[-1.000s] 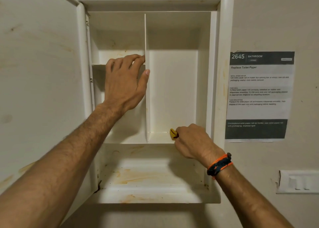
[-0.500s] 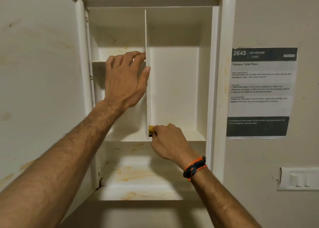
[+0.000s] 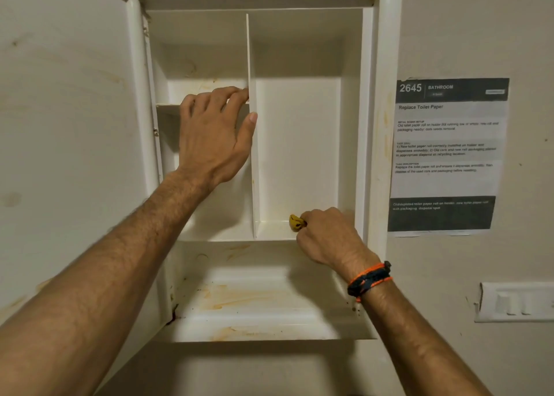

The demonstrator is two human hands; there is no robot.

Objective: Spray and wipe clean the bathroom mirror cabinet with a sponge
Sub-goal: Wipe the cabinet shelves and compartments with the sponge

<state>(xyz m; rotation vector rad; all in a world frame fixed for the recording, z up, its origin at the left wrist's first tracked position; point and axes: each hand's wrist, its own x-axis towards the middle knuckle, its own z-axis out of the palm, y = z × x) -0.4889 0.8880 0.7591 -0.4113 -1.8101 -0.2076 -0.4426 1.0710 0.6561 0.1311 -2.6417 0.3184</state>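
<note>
The white wall cabinet [image 3: 370,126] stands open, its door [image 3: 66,144] swung out to the left. A vertical divider [image 3: 251,144] splits the upper part. My left hand [image 3: 214,138] rests against the divider, fingertips on the edge of the small left shelf, thumb on the divider's front edge. My right hand [image 3: 328,235] grips a crumpled yellow sponge [image 3: 296,222] and presses it on the floor of the right compartment, toward its right side. Most of the sponge is hidden in my fist.
The cabinet's bottom shelf [image 3: 254,302] carries orange-brown stains. A printed task sheet [image 3: 446,156] is stuck to the wall to the right of the cabinet, and a white switch plate [image 3: 515,302] sits lower right. No spray bottle is in view.
My right hand with the sponge slid left to the divider, then back right along the right compartment's floor. My left hand stayed on the divider.
</note>
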